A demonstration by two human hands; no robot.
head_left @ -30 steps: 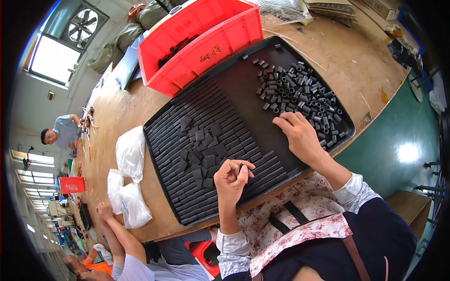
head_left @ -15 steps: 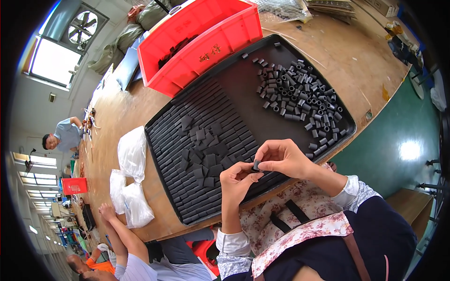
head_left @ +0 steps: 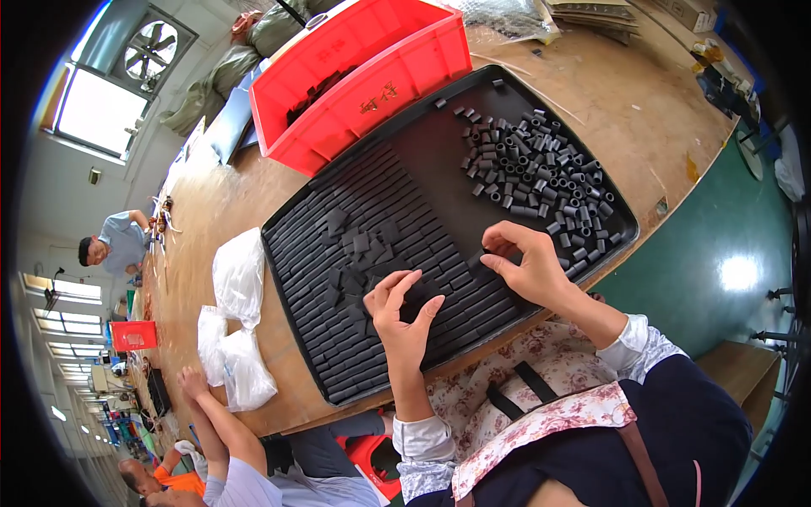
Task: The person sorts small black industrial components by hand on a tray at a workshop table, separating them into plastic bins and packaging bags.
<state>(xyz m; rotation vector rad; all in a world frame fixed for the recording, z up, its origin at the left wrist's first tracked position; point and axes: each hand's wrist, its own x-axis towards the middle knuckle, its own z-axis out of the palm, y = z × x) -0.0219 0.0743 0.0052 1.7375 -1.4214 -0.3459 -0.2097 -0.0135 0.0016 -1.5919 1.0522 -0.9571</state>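
A large black tray (head_left: 429,162) lies before me. Rows of small black cylinders (head_left: 346,363) lie end to end across its left part, with loose flat black squares (head_left: 361,243) heaped on top. Short black tubes (head_left: 528,160), many with open ends showing, are scattered over the right part. My right hand (head_left: 532,269) pinches a small black cylinder (head_left: 484,253) between thumb and fingers at the right end of the rows; the fingers partly cover it. My left hand (head_left: 402,325), fingers spread and nothing visible in it, hovers beside the heap of squares.
A red bin (head_left: 372,106) holding dark pieces stands against the tray's far edge. Clear plastic bags (head_left: 239,279) lie left of the tray on the wooden table (head_left: 638,110). At my left a co-worker's clasped hands (head_left: 193,382) rest at the table edge; another person (head_left: 122,241) is farther off.
My hands have come apart from the cylinder they held together. The right has carried it right and away from me to the row ends; the left has moved left and opened.
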